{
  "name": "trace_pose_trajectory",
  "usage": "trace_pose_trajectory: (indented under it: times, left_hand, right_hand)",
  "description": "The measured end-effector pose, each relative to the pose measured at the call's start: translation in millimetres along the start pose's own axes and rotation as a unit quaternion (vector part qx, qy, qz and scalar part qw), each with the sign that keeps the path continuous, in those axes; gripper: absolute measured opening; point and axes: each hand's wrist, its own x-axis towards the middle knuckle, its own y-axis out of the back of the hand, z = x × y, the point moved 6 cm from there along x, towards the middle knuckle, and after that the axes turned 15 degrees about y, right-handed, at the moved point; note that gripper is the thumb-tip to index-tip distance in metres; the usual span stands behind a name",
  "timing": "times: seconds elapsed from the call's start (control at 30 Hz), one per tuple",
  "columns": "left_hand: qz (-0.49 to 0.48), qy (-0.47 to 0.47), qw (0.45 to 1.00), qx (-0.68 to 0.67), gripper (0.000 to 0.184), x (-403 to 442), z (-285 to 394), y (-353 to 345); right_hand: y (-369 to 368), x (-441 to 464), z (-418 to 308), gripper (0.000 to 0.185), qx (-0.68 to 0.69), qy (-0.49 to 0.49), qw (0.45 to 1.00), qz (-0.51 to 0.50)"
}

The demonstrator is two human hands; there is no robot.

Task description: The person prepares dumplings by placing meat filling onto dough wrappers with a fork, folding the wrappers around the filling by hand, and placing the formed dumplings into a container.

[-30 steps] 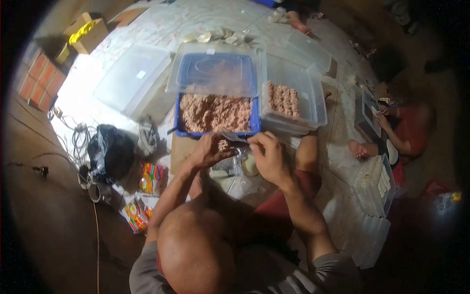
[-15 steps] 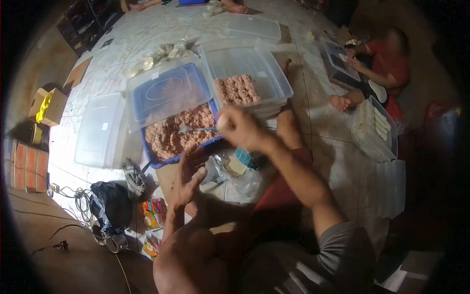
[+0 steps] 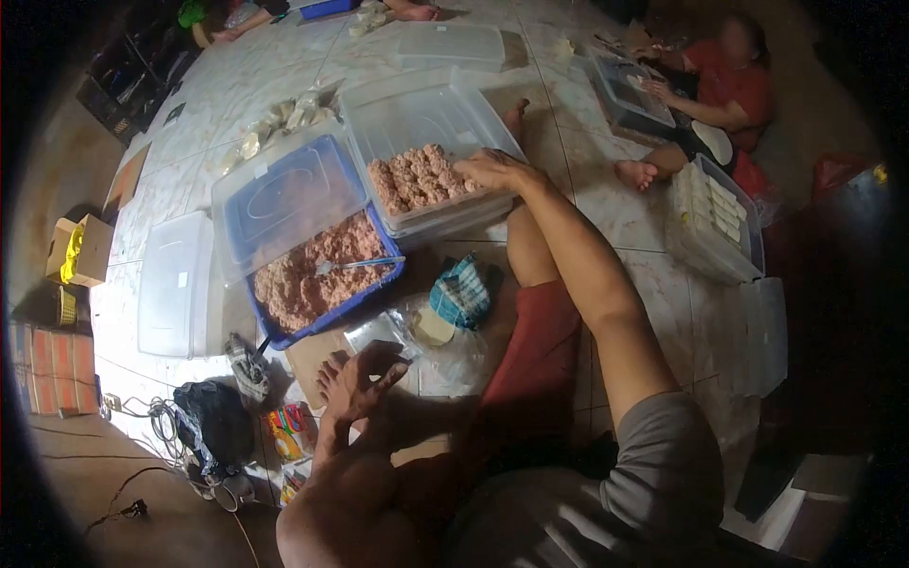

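My right hand (image 3: 494, 170) reaches into a clear plastic box (image 3: 417, 104), at the right end of rows of minced-meat lumps (image 3: 417, 177). Its fingers are bent down and together, and whatever they hold is hidden. My left hand (image 3: 360, 386) hovers above the floor near my bent knee, fingers apart and holding nothing. Between it and the box stands a blue tub (image 3: 386, 280) of minced meat (image 3: 294, 284). A fork-like utensil with a light-blue handle (image 3: 374, 261) lies on the meat, its handle crossing the tub's right rim.
A clear lid with a blue one (image 3: 294, 194) covers the tub's far part. Near my legs lie a plastic bag with a pale round item (image 3: 434, 328) and a teal checked cloth (image 3: 461, 293). A person in red (image 3: 731, 80) works at the right, beside a box of white rolls (image 3: 712, 208).
My right hand has gone from above the utensil's handle end over to the meat lumps in the clear box. My left hand has dropped back from the tub's edge. The view has shifted.
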Motion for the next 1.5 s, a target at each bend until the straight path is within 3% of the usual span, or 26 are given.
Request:
trace_pose_trajectory:
  times: [0.13,0.2,0.23,0.27,0.3,0.37,0.43,0.5,0.57,0.63,0.7,0.73,0.77,0.83,0.9,0.97,1.03,1.1,1.13,1.17,1.23,1.3,1.37,1.4,1.47,1.5]
  left_hand:
    - [0.003,0.013,1.0,0.021,0.047,13,-19,-4]
    - [0.012,-0.035,0.999,0.019,0.04,21,-27,-6]
    - [0.06,-0.129,0.988,0.066,0.034,24,-34,-3]
    - [0.015,-0.045,0.996,0.07,0.029,33,-17,-2]
    - [0.068,-0.039,0.995,0.069,0.024,42,-13,-4]
    - [0.119,-0.178,0.951,0.223,0.023,68,-12,-13]
    - [0.081,-0.173,0.907,0.374,0.036,96,-30,-34]
    - [0.085,-0.185,0.884,0.422,0.049,116,-44,-47]
    - [0.073,-0.235,0.882,0.401,0.046,125,-39,-49]
    - [0.112,-0.252,0.856,0.438,0.038,126,-41,-47]
    - [0.15,-0.275,0.821,0.476,0.032,125,-35,-47]
    - [0.123,-0.286,0.85,0.425,0.03,127,-28,-45]
    - [0.096,-0.297,0.874,0.373,0.029,129,-22,-41]
    - [0.162,-0.334,0.881,0.293,0.03,114,-21,-19]
    - [0.16,-0.194,0.955,0.16,0.033,73,10,21]
    - [0.176,-0.161,0.961,0.14,0.04,62,-21,31]
    - [0.167,-0.032,0.985,0.029,0.042,40,-55,38]
    - [0.156,-0.084,0.984,0.012,0.047,22,-75,32]
    - [0.125,-0.023,0.992,0.009,0.054,11,-77,29]
    - [0.132,-0.028,0.991,0.006,0.054,5,-83,23]
    - [0.2,0.056,0.962,0.18,0.055,8,-116,11]
    - [0.188,0.076,0.975,0.092,0.057,23,-137,11]
    - [0.051,0.035,0.99,-0.127,0.06,7,-86,21]
    - [0.059,0.029,0.99,-0.127,0.06,10,-83,24]
    - [0.062,0.056,0.996,-0.023,0.065,19,-93,14]
    - [0.093,0.087,0.991,0.04,0.068,22,-102,9]
  right_hand:
    - [1,-4,0,0.061,-0.05,0.018,0.997,-0.06]
    - [1,-4,2,0.049,-0.062,0.079,0.992,0.077]
    - [3,-11,-5,0.039,-0.043,0.143,0.976,0.157]
    - [9,-19,-22,0.029,-0.02,0.205,0.949,0.237]
    - [4,-26,-44,0.029,-0.012,0.209,0.952,0.222]
    - [1,-74,-105,0.016,0.027,0.295,0.913,0.279]
    - [-34,-115,-148,0.018,0.041,0.369,0.908,0.194]
    - [-102,-139,-150,0.019,0.032,0.365,0.929,0.046]
    - [-179,-167,-140,0.015,0.109,0.297,0.946,-0.076]
    - [-234,-195,-145,0.018,0.085,0.322,0.933,-0.137]
    - [-315,-208,-115,0.023,0.002,0.307,0.949,-0.069]
    - [-359,-208,-95,0.023,0.0,0.311,0.948,-0.067]
    - [-398,-205,-79,0.023,-0.118,0.342,0.931,-0.043]
    - [-396,-191,-94,0.022,-0.234,0.371,0.899,-0.013]
    - [-345,-168,-133,0.03,-0.091,0.261,0.958,-0.076]
    - [-364,-156,-114,0.031,-0.1,0.22,0.967,-0.082]
    - [-376,-168,-100,0.028,-0.225,0.365,0.903,-0.039]
    - [-365,-182,-104,0.027,-0.334,0.464,0.821,0.008]
    - [-326,-178,-124,0.026,-0.145,0.381,0.913,-0.024]
    - [-288,-177,-146,0.028,0.052,0.278,0.957,-0.058]
    - [-238,-168,-181,0.028,0.091,0.235,0.961,-0.116]
    - [-212,-150,-196,0.02,0.181,0.253,0.936,-0.165]
    - [-183,-108,-198,0.018,0.126,0.34,0.931,0.035]
    - [-177,-83,-198,0.018,0.122,0.348,0.929,0.036]
    - [-161,-47,-207,0.02,-0.214,0.405,0.873,0.167]
    - [-169,-33,-203,0.02,-0.216,0.416,0.866,0.171]
